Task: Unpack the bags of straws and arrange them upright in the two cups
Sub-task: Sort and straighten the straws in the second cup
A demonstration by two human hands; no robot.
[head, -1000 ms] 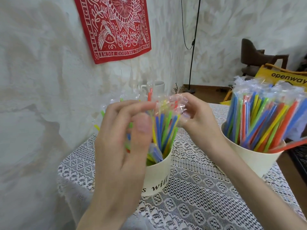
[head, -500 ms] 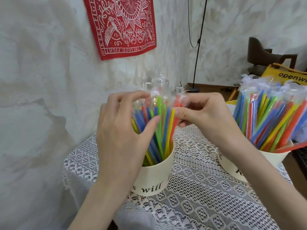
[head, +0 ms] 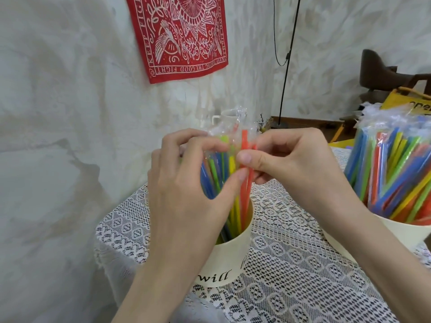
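A cream cup (head: pixel 229 259) with black lettering stands on the lace tablecloth (head: pixel 291 276) in the middle. Wrapped coloured straws (head: pixel 245 187) stand upright in it. My left hand (head: pixel 184 194) curls round the bunch from the left, thumb against the straws. My right hand (head: pixel 291 164) pinches the clear wrapper and an orange straw near the top. A second cream cup (head: pixel 396 231) at the right edge is packed with wrapped straws (head: pixel 394 171) that lean outward.
A white mug (head: pixel 224 117) stands behind the straws by the wall. A red bandana (head: pixel 179 36) hangs on the wall. A black lamp pole (head: pixel 286 59), a dark chair (head: pixel 382 75) and a yellow bag (head: pixel 410 101) are at the back right.
The view has shifted left, so both cups sit further right. Both hands moved up to the top of the bunch, and the straws now stand more upright and closer together.
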